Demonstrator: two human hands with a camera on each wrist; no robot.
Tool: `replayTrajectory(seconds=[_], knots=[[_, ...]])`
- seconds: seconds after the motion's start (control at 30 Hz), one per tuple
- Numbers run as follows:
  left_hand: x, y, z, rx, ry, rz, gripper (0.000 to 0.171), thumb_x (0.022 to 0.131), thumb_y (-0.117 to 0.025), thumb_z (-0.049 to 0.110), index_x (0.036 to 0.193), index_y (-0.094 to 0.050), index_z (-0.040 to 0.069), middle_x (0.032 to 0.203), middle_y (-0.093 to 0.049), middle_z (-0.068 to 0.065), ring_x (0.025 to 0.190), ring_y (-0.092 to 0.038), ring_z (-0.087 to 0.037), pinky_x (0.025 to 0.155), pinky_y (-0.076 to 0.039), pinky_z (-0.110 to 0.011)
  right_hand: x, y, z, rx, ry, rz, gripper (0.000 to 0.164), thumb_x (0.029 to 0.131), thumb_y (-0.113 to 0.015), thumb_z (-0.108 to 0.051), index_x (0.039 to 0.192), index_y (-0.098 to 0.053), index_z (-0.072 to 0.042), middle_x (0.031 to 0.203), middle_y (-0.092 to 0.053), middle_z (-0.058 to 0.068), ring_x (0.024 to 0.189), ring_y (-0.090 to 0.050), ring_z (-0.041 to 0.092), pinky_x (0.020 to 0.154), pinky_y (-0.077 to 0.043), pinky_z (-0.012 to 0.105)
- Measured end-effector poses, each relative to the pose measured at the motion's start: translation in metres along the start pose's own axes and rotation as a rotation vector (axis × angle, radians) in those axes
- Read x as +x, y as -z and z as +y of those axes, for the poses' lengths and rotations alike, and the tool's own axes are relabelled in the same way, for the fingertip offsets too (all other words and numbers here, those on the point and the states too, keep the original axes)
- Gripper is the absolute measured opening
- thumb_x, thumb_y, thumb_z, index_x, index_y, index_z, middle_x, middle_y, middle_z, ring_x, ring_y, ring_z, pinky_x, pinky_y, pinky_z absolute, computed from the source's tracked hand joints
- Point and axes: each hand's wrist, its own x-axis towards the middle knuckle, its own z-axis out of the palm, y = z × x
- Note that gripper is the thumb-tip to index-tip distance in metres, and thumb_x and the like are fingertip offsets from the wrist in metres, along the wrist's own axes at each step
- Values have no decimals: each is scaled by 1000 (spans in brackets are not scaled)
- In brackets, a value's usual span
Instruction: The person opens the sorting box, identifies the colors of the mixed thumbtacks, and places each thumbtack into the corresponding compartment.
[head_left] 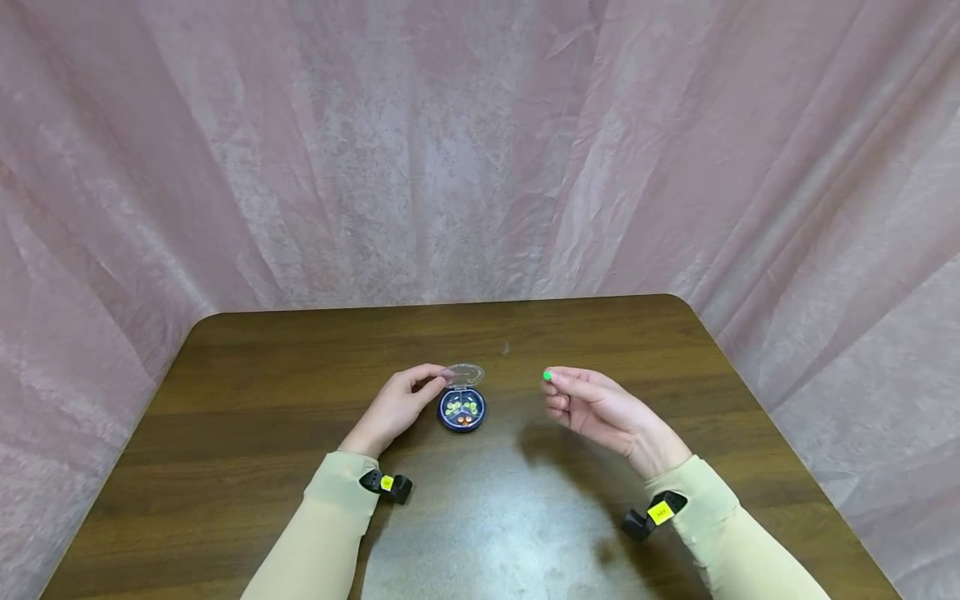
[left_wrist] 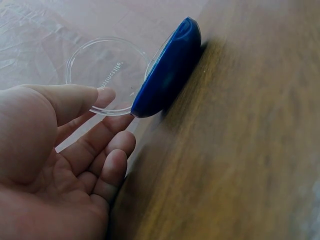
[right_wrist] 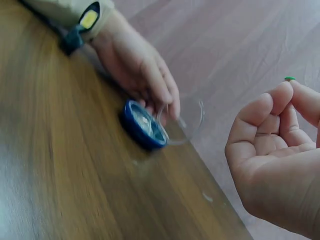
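A small round blue pill case (head_left: pixel 462 410) sits on the table with its clear lid (head_left: pixel 467 376) raised. Yellow-green and orange pieces lie in its three compartments. My left hand (head_left: pixel 401 404) is at the case's left, thumb and forefinger pinching the edge of the lid; the left wrist view shows the printed lid (left_wrist: pixel 112 60) and the other fingers under it. To the right of the case, my right hand (head_left: pixel 600 410) is raised above the table. It pinches a small bright-green round piece (head_left: pixel 547 376) between thumb and forefinger; most of this piece (right_wrist: pixel 290 78) is hidden by the fingertips.
The brown wooden table (head_left: pixel 285 367) has rounded far corners. Pink curtains (head_left: pixel 450 150) hang behind it and along both sides. A small pale mark (head_left: pixel 506 348) shows on the tabletop beyond the case. Each wrist wears a black camera band.
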Motion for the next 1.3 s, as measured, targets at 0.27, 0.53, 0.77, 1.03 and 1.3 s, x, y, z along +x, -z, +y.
replayTrajectory(seconds=[0.27,0.53,0.77,1.03,1.3], knots=[[1,0,-1,-3,-14,2,31,100,-57,44,122,-70,28,122,-65,13,121,-54,-9,104,-40,-40,2,-10,-1,3,-11,-46,23,109,-38,-10,96,-57,-8,86,-45,-1,75,-41,11,73,-36,27],[1,0,-1,0,-20,7,27,100,-57,43,121,-70,31,120,-65,16,120,-55,-9,103,-41,-39,6,-11,2,-26,-10,-53,20,108,-40,-11,97,-56,-7,86,-45,0,75,-41,12,72,-34,27],[2,-1,-3,5,-23,12,26,101,-57,41,120,-70,30,120,-65,16,119,-56,-8,103,-41,-38,16,-13,11,-443,-10,150,21,98,-63,-22,103,-65,-1,81,-53,1,72,-49,13,68,-41,26],[1,0,-2,8,-15,21,28,100,-57,44,120,-70,30,120,-65,17,119,-56,-8,103,-40,-38,42,-26,26,-1397,162,310,7,92,-70,-29,90,-73,-23,84,-65,-11,74,-57,7,69,-47,27],[1,-2,-3,12,-29,15,32,100,-57,43,123,-70,25,121,-66,15,120,-55,-7,104,-39,-38,70,-37,46,-1804,393,268,5,90,-72,-25,85,-72,-25,79,-55,-17,69,-51,1,61,-44,24]])
